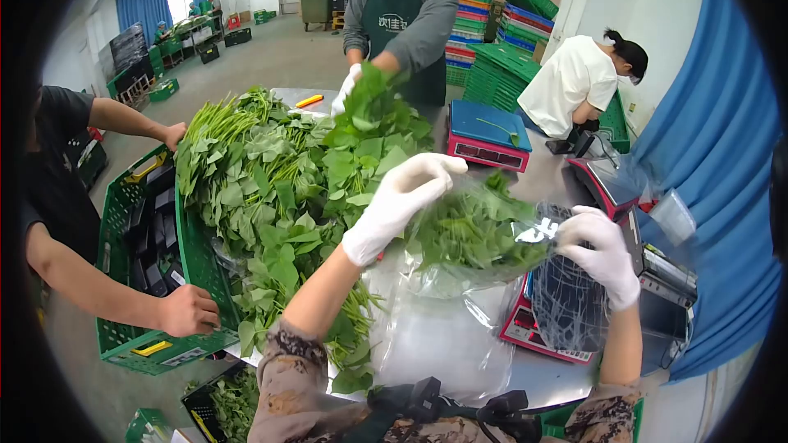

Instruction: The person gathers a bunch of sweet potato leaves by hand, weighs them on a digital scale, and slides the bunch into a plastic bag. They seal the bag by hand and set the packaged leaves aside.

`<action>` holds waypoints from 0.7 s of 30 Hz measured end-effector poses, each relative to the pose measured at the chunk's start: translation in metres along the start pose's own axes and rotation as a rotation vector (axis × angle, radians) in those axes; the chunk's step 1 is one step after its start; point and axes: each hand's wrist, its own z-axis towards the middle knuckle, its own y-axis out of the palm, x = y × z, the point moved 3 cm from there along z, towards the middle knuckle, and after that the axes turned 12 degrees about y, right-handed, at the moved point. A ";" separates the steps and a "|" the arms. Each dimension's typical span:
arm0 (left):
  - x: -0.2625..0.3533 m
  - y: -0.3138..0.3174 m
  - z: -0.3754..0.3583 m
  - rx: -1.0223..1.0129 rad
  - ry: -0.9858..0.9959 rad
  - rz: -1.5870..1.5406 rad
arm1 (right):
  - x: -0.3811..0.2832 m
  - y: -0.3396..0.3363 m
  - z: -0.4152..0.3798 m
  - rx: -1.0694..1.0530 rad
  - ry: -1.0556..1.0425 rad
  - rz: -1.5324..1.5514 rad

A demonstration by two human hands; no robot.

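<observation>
A clear plastic bag with leafy green stems in it hangs between my hands, above the steel table. My left hand, in a white glove, has its thumb and fingers closed at the bag's upper left edge. On the other side my right hand, also gloved, curls its fingers on the crinkled plastic, part of which drapes below it. Beneath the bag, flat clear plastic bags lie on the table. Left of my left hand is a large heap of leafy greens.
A blue-topped scale stands behind the bag; another red scale sits at right, partly covered. Across the table, a person holds greens. At left, a person's hands rest at a green crate. A yellow cutter lies behind the heap.
</observation>
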 end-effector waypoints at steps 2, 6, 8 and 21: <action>0.028 0.006 0.005 0.025 0.061 0.053 | -0.009 -0.009 -0.003 0.138 0.037 0.055; 0.029 0.001 0.018 0.063 0.059 0.133 | -0.014 -0.012 0.003 -0.009 -0.034 -0.004; 0.035 0.003 0.008 0.073 0.099 -0.044 | -0.031 -0.024 -0.007 0.068 -0.098 0.063; 0.030 0.103 0.005 -0.578 -0.227 0.191 | -0.070 0.071 -0.147 -0.476 0.172 0.550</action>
